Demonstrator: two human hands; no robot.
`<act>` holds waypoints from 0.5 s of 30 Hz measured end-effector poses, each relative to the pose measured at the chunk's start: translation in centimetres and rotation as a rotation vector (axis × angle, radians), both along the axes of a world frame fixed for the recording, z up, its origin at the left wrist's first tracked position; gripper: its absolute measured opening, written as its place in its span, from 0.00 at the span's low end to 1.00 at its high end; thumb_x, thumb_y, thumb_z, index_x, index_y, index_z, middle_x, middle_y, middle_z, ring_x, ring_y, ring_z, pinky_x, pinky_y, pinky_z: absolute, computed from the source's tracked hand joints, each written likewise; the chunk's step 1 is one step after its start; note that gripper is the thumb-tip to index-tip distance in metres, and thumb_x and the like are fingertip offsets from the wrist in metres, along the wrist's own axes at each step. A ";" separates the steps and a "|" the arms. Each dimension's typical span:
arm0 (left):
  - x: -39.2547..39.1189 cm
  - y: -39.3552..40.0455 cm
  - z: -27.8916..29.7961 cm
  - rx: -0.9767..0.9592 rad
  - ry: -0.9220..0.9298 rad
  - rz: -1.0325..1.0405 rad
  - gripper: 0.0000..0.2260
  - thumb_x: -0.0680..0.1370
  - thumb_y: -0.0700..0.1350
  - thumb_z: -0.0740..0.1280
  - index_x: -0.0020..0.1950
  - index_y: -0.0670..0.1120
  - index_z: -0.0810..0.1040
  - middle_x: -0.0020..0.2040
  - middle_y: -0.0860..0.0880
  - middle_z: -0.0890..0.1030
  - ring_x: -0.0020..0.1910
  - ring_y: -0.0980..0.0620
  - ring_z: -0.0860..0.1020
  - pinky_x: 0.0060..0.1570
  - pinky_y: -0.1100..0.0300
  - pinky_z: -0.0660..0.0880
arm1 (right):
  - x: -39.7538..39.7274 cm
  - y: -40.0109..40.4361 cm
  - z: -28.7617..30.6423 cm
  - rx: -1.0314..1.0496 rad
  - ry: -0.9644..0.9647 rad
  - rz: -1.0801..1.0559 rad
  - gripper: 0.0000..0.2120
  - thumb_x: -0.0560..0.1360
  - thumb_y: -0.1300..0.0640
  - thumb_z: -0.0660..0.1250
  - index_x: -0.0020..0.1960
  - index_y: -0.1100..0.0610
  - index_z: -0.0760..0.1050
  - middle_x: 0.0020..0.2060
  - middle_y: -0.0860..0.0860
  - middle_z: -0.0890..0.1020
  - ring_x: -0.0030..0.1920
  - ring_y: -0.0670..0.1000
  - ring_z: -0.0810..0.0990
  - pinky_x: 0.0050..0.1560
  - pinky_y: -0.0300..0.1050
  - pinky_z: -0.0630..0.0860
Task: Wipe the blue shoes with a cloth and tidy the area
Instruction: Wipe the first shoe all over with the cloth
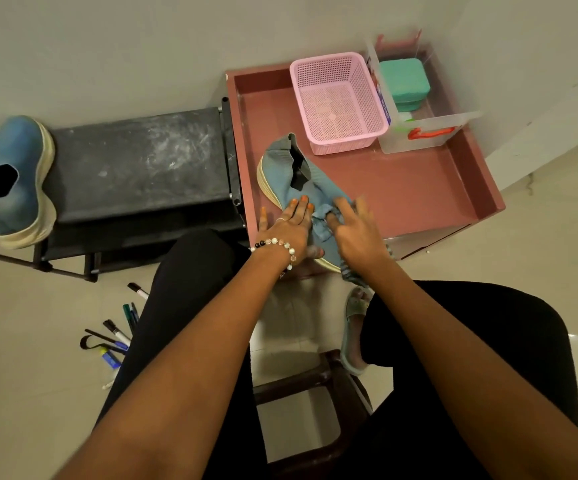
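Observation:
One blue knit shoe with a cream sole lies on its side at the near left corner of a pink tray table. My left hand rests flat on its upper with straight fingers. My right hand lies on the toe end, over a blue-grey cloth, and its thumb pinches a fold. The cloth's tail hangs below that wrist. The second blue shoe stands on a dusty black rack at the far left.
On the tray's far side stand an empty pink basket and a clear box holding a green case. Several pens lie on the floor by my left leg. A dark stool is under me.

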State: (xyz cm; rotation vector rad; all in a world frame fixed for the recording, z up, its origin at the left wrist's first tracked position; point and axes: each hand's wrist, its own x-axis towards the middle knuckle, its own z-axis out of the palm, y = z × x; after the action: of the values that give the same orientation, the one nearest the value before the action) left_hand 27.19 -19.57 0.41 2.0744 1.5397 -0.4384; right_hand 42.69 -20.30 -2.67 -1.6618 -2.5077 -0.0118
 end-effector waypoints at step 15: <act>0.3 0.4 -0.3 -0.034 -0.034 0.022 0.44 0.75 0.60 0.65 0.78 0.46 0.41 0.77 0.52 0.35 0.77 0.52 0.37 0.72 0.36 0.45 | -0.3 1.7 0.1 -0.007 0.004 -0.090 0.15 0.72 0.57 0.57 0.47 0.63 0.79 0.54 0.59 0.77 0.51 0.61 0.67 0.41 0.52 0.68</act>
State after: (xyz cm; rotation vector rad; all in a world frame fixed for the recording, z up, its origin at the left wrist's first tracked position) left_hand 27.53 -19.21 0.07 2.0264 1.5235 -0.4160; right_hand 42.36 -18.63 -2.61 -1.7740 -2.4307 -0.0079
